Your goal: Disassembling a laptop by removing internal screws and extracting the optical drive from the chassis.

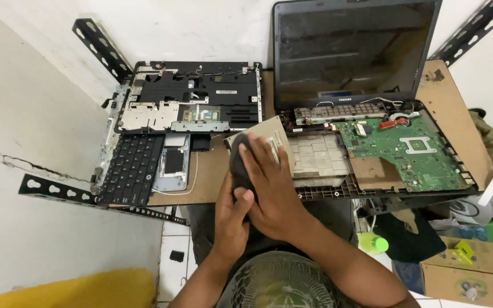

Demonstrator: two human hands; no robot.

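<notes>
From the head camera, both hands meet at the front edge of the brown board [201, 182]. The left hand [232, 219] is clenched around a dark cloth [239, 168], gripping its lower end. The right hand [272, 191] lies flat, fingers spread, pressing the cloth onto a thin tan drive [269, 132] that tilts over the board's front edge. Just right sits an opened laptop base [372, 157] with a green circuit board [406, 151]. A detached keyboard [132, 168] lies near the left edge.
</notes>
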